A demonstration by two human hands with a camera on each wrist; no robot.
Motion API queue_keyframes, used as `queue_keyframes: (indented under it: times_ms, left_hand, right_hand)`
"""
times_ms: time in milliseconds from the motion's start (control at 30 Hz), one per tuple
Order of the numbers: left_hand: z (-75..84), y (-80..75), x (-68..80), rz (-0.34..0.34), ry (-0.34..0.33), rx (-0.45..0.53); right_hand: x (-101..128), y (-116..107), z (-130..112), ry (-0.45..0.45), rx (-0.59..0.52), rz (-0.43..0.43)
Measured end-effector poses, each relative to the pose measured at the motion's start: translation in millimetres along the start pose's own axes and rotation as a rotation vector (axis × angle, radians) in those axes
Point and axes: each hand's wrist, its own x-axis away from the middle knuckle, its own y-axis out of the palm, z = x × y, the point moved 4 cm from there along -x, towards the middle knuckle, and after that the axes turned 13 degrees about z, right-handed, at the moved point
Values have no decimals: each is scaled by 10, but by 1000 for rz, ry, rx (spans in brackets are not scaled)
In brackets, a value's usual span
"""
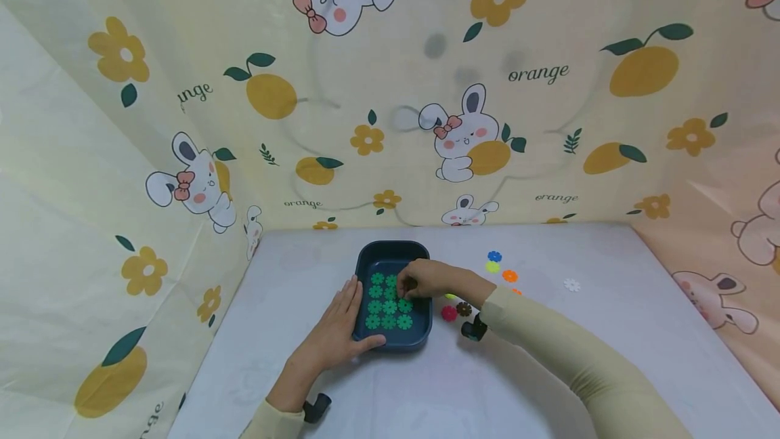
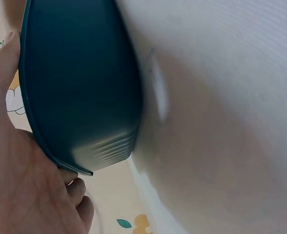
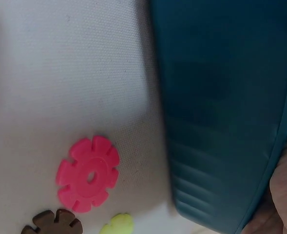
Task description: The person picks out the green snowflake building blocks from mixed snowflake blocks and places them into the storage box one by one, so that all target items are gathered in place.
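Note:
A dark teal rectangular tray [image 1: 399, 339] stands on the white table, with several green notched plastic discs [image 1: 388, 306] laid in rows on its floor. My left hand [image 1: 332, 330] rests against the tray's left side, fingers stretched along the rim and thumb at the near left corner. In the left wrist view the left hand [image 2: 28, 175] lies along the rim. My right hand [image 1: 426, 279] reaches over the right rim into the tray, fingers bent down among the discs. Its fingertips hide what lies beneath them; I cannot tell whether they pinch a disc.
Right of the tray lie a pink disc [image 3: 88, 174], a brown disc [image 3: 53, 223] and a yellow-green disc [image 3: 118, 224]. Farther back are a blue disc [image 1: 495, 257] and an orange disc [image 1: 510, 276]. A white disc [image 1: 571, 284] lies farther right. Printed cloth [image 1: 414, 87] hangs behind the table.

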Motion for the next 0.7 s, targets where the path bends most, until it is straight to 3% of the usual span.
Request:
queue_keyframes:
  times_ms: [300,700]
  left_hand:
    - [28,14,-8,-2,-3,10]
    - [29,15,-25,-12,-6,10]
  right_hand:
    - [49,3,-12,30,37,-7]
    - [99,-56,-53,2,-47,23]
